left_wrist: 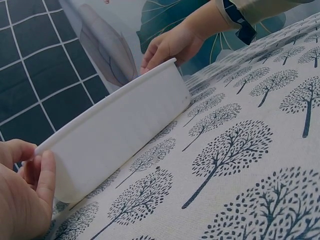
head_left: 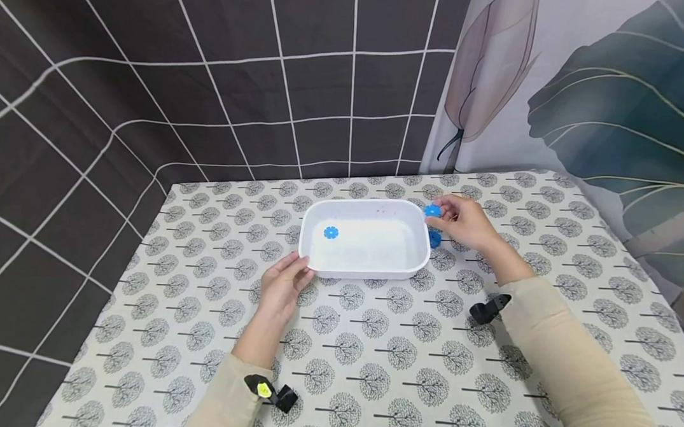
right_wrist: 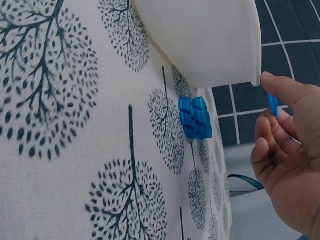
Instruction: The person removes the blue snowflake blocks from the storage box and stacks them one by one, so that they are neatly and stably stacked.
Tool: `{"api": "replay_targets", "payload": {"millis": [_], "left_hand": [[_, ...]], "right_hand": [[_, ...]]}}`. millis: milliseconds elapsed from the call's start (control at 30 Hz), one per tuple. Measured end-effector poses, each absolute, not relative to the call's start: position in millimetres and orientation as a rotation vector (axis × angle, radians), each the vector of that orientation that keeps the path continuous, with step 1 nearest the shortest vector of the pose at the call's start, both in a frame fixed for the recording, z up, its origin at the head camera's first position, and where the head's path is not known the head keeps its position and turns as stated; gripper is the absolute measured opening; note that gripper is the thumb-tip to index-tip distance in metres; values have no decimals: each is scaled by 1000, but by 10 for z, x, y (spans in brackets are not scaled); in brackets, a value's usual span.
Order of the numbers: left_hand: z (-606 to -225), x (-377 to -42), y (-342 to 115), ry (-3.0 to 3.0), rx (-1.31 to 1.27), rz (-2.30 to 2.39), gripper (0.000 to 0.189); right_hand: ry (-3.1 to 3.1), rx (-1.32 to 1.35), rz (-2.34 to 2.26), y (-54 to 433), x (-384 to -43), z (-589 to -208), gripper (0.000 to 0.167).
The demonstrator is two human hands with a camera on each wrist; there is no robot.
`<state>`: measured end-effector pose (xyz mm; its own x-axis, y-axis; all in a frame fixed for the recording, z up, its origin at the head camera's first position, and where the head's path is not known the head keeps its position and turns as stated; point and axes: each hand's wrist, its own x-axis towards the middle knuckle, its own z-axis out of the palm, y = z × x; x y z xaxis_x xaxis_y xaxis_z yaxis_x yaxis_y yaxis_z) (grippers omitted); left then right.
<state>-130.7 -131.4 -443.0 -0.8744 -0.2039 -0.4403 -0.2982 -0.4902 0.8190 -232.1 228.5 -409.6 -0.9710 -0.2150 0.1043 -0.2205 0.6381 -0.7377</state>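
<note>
A white plastic basin [head_left: 368, 271] stands on the table, with one blue flower-shaped disc [head_left: 331, 233] lying inside toward its left end. My left hand [head_left: 284, 285] holds the basin's near left corner, its thumb over the rim, as the left wrist view also shows. By the right rim, my right hand [head_left: 466, 223] pinches another blue flower-shaped disc [head_left: 432, 210] between thumb and fingers. Just below that hand, a stack of blue discs [right_wrist: 195, 118] sits on the cloth beside the basin's right end; in the head view the rim and hand partly hide it.
A cloth printed with trees [head_left: 370, 355] covers the table. A dark curtain with white grid lines [head_left: 221, 81] hangs behind and to the left. A pale curtain with large leaves [head_left: 627, 124] hangs at the right. Each sleeve carries a black strap piece.
</note>
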Motion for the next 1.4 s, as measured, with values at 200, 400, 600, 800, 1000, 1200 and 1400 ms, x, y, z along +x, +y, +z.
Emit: {"api": "replay_targets", "payload": {"millis": [200, 400, 600, 800, 1000, 1200, 1400], "left_hand": [[-4425, -1306, -1315, 1563, -770, 2545, 35], [-4410, -1302, -1310, 1570, -767, 2542, 35], [-4410, -1307, -1303, 1577, -764, 2539, 36], [-4413, -1315, -1306, 1576, -761, 2533, 33], [-4416, -1322, -1307, 1572, -756, 2528, 35], [-4417, -1323, -1307, 1577, -748, 2533, 36], [-4417, -1303, -1310, 1569, -757, 2540, 37]], "right_hand": [[-2840, 337, 1296, 2323, -2317, -4123, 39], [-2865, 327, 1295, 2373, -2305, -4127, 39], [-2896, 317, 1258, 2402, -2296, -4144, 42], [-2920, 337, 1226, 2425, -2292, -4247, 39], [-2938, 365, 1195, 2441, -2276, -4308, 37], [-2993, 387, 1169, 2446, -2245, -4339, 36], [-3029, 427, 1202, 2424, -2217, -4356, 38]]}}
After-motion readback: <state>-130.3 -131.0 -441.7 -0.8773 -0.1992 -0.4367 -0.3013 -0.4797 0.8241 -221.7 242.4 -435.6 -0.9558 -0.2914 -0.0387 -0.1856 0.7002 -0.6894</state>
